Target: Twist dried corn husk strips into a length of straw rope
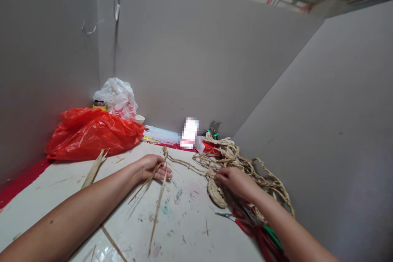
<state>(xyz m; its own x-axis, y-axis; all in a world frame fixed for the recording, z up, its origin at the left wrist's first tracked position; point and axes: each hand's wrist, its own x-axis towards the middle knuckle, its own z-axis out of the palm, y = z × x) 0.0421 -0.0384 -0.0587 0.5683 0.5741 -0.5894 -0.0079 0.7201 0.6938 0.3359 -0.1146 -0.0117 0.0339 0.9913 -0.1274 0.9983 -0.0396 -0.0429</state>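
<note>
My left hand point(152, 168) rests on the white table point(129, 229), its fingers closed round the end of a braided straw rope point(184, 164) and some loose straw strips point(158, 204). The rope runs right to a heap of braided straw point(242, 163). My right hand point(235, 182) lies on that heap, fingers curled on the braid beside a small woven straw disc point(216, 194).
Red-handled scissors point(245, 221) lie under my right forearm. A red plastic bag point(92, 133), a white plastic bag point(118, 98), a yellow jar point(99, 105) and a small cup point(140, 118) stand at the back left. Grey partition walls point(196, 61) enclose the table. Pliers point(214, 129) lie at the back.
</note>
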